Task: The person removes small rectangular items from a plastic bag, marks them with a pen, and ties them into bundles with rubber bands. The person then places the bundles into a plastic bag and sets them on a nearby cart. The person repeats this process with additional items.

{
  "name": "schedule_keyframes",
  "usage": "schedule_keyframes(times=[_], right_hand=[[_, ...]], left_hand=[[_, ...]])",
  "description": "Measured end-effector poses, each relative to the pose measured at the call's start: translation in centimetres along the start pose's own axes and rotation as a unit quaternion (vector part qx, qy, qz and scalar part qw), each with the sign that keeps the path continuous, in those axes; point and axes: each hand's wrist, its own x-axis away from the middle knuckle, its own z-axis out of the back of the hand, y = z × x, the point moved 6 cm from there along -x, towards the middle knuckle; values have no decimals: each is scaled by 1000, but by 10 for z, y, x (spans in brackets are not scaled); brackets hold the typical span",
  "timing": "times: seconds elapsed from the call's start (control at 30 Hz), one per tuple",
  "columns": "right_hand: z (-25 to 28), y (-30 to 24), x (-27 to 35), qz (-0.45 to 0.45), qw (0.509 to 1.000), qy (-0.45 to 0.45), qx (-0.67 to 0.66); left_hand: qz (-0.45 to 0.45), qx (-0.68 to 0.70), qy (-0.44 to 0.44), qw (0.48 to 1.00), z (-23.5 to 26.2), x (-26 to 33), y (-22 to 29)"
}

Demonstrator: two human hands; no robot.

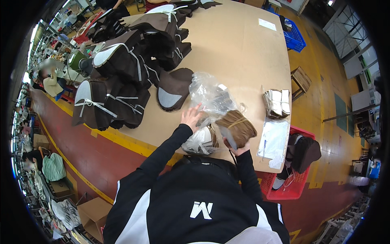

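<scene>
My right hand (240, 149) grips a banded stack of brown pieces (236, 129) from its near side, holding it tilted at the table's front edge. A clear plastic bag (209, 92) lies crumpled just left of and behind that stack. My left hand (191, 118) rests on the bag's left side, fingers stretched out and apart. Under the plastic, close to my body, sits another stack of white and brown pieces (208, 137). A dark brown piece with a pale grey end (175, 87) lies flat beyond my left hand.
Tied bundles of dark brown pieces (118, 61) pile up on the table's left (231, 36). At its right edge are a tied white stack (277, 102) and papers with a pen (273, 138). A red crate (290, 187) stands below on the right, a blue crate (294, 36) farther back.
</scene>
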Motion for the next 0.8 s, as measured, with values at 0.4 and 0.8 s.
schedule_keyframes(times=[0.4, 0.8], right_hand=[[-87, 12, -135, -47, 966, 18, 254], [-79, 22, -172, 134, 859, -9, 494]], left_hand=[[-123, 166, 220, 953, 59, 4, -7], [-77, 273, 214, 935, 71, -20, -24]])
